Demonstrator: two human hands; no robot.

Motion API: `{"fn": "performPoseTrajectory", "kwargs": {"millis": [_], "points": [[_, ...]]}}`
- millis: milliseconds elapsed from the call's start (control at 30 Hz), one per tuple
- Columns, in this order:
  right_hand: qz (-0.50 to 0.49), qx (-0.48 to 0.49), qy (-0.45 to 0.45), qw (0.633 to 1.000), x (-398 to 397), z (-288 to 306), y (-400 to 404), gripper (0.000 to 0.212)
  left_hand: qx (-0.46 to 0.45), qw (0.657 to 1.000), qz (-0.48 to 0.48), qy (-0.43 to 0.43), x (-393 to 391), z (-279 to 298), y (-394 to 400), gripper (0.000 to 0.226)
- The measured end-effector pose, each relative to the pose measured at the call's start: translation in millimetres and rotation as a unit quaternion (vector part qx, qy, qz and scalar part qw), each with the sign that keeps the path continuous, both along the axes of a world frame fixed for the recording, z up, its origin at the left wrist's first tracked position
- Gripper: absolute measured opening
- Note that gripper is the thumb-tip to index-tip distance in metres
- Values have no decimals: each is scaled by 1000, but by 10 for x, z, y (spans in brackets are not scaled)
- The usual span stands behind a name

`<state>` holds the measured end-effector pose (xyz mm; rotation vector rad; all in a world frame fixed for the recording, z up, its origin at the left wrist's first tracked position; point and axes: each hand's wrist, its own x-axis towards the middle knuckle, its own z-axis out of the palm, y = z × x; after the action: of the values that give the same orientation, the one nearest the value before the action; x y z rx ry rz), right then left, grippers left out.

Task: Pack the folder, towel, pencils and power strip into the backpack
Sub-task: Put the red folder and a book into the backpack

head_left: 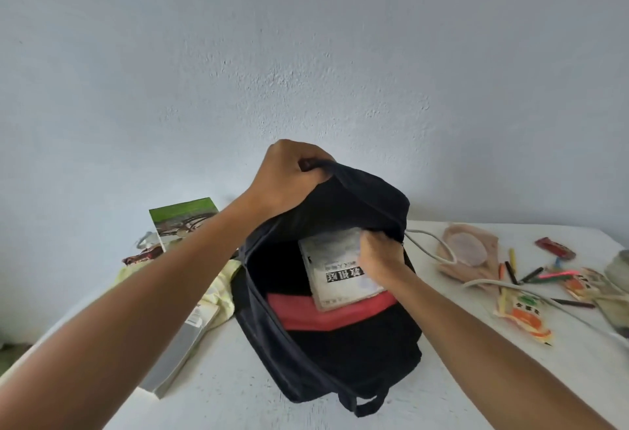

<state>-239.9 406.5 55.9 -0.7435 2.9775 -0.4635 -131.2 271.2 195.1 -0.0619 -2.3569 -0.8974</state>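
Head view, single frame.

Counts: one black backpack [326, 337] with a red band across its front, standing on the white table [238, 395] with its main compartment open towards the camera. One pale folder [335, 268], printed with dark characters. One pale yellow towel [223, 288], crumpled. One white cable [439, 252], presumably of the power strip; the strip body itself cannot be made out. Loose coloured pencils [531, 274], at least six, exact count uncertain because several overlap. Two books: one with a green cover [185, 222] propped behind the left forearm, one grey-edged [185, 334] lying flat. One beige pouch [468, 252], one red wrapper [554, 248], one orange snack packet [524, 315].

Hand pose: left hand [289, 177] raised above the bag, fingers curled tight round the top handle, holding the upper edge of the opening up. Right hand [379, 257] reaches in through the right side of the opening, fingers curled over the folder's right edge, gripping it. Both forearms extend from the lower corners.

Positions: folder sits upright, partly inside the compartment, its lower edge over the red band, directly under the right hand. Towel lies on the table touching the bag's left side, beneath the left forearm. Pencils scattered well to the right of the right hand, beyond the pouch. Cable runs from beside the bag's right shoulder out across the pouch and on among the pencils.
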Motion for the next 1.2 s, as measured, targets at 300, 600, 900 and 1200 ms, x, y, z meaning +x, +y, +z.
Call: {"fn": "performPoseTrajectory", "kwargs": {"millis": [300, 600, 900, 1200], "points": [[232, 264, -59, 934, 507, -20, -150, 69, 12, 1000, -7, -12, -50, -15, 3, 17], [279, 90, 76, 953, 312, -238, -234, 57, 39, 999, -27, -6, -61, -39, 29, 18], [230, 101, 56, 966, 41, -399, -514, 56, 54, 997, -47, -15, -3, -66, 42, 19], [246, 143, 40, 958, 1, -447, -606, 57, 71, 996, -50, -31, 13, -97, 47, 19]]}}
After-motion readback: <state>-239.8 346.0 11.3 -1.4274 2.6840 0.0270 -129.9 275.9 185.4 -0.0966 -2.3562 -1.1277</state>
